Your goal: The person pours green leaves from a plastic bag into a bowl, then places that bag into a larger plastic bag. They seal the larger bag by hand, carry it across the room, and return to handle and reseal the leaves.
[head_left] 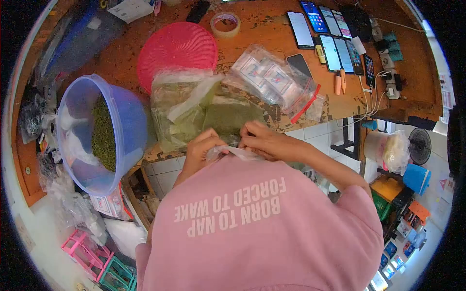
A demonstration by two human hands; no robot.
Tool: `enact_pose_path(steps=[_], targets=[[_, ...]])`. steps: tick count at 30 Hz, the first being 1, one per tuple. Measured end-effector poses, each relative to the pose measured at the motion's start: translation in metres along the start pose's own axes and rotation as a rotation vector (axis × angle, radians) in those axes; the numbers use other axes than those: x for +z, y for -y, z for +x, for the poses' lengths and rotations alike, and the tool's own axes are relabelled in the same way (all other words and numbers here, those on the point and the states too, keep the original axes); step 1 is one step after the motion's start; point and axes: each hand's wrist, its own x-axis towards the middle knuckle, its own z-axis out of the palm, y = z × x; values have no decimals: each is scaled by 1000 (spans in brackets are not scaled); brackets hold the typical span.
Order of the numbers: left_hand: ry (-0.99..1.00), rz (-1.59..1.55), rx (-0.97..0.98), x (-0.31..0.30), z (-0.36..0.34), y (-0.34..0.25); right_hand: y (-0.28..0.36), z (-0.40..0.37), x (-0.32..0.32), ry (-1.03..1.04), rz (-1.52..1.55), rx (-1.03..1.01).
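Note:
Close to my chest, my left hand (201, 146) has its fingers curled on the edge of a clear plastic bag (239, 153). My right hand (258, 140) pinches the same bag on its other side. Its lower part is hidden by my hands and pink shirt. Just beyond them, on the table edge, lie clear plastic bags with green contents (182, 109). To the left a blue-purple translucent tub (133, 116) stands tilted towards me, with a heap of fine green dried material (104, 136) inside.
A pink plastic lid (177, 51) and a tape roll (225, 24) lie on the wooden table (262, 29). Packets in clear plastic (274, 77) sit beyond my right hand. Several phones (330, 53) and charging cables (371, 104) occupy the right. A fan (420, 145) stands farther right.

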Motion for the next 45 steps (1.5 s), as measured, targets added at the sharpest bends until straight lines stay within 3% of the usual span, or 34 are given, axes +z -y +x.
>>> enact_pose_path(steps=[7, 14, 18, 20, 22, 25, 29, 34, 37, 41, 45], targets=[[220, 84, -22, -2, -4, -13, 18, -13, -6, -2, -269, 105], [206, 93, 37, 4, -14, -7, 19, -28, 15, -198, -239, 154], [149, 17, 56, 1, -11, 1, 12, -21, 12, -142, -237, 108], [119, 12, -81, -3, -4, -4, 8, -18, 12, -123, -248, 84], [93, 79, -362, -4, 6, -16, 9, -16, 13, -48, -276, 89], [244, 384, -243, -3, 8, -18, 13, -11, 8, 75, -344, 57], [321, 563, -117, 3, 8, -18, 18, -4, 5, 198, -437, 19], [304, 671, 157, 16, 3, 0, 16, -6, 15, 154, -500, 32], [285, 630, 97, 20, -4, 5, 17, -17, 27, 13, -414, 111], [112, 474, 44, 29, -19, 14, 12, -35, 55, -301, -282, 210], [85, 387, 1, 27, -17, 11, 9, -29, 50, -323, -64, 295]])
